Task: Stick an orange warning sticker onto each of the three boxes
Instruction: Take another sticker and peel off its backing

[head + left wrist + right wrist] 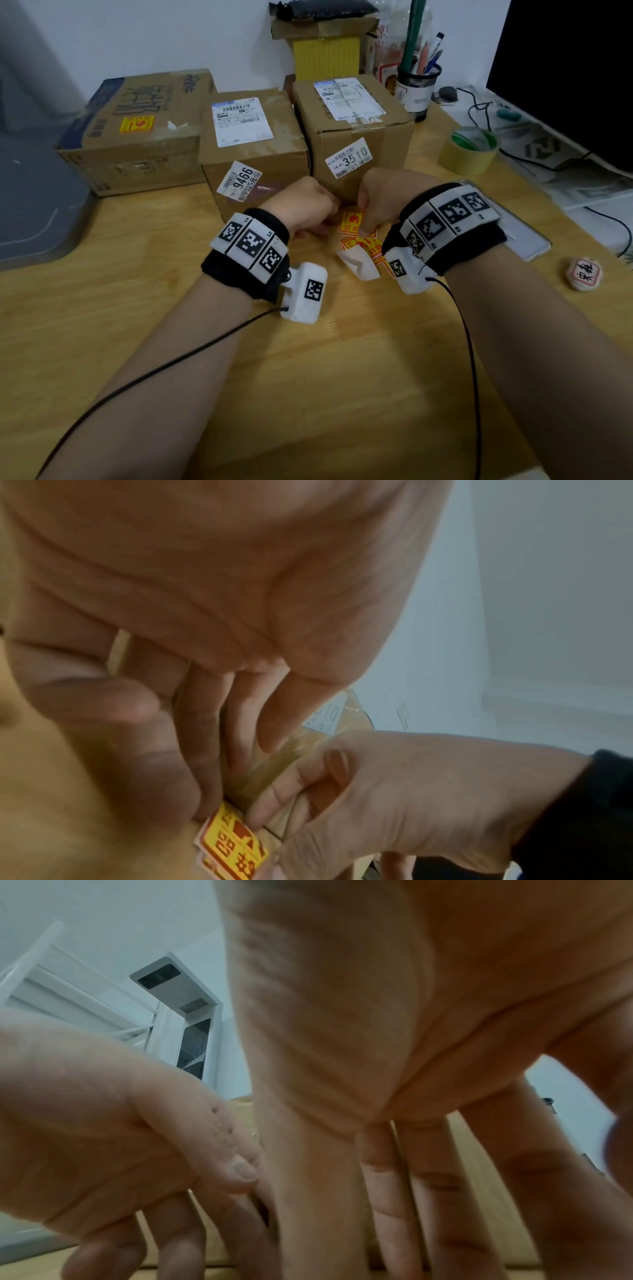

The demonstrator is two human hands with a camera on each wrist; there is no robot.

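Three cardboard boxes stand in a row at the back of the wooden table (308, 377). The left box (137, 144) carries an orange warning sticker (137, 124) on top. The middle box (253, 150) and the right box (356, 137) show only white labels. In front of the right box my left hand (329, 209) and right hand (364, 214) meet over a small pile of orange stickers (363, 245). Both pinch the top sticker (352, 221). In the left wrist view my left hand (205, 807) pinches the sticker's (232, 840) upper corner, and my right hand (377, 804) touches its edge.
A peeled white backing slip (358, 263) lies on the pile. A tape roll (469, 150), a mesh pen holder (416, 89) and a dark monitor (565, 68) stand at the right. A silver flat device (524, 236) and a round game piece (584, 274) lie near my right wrist.
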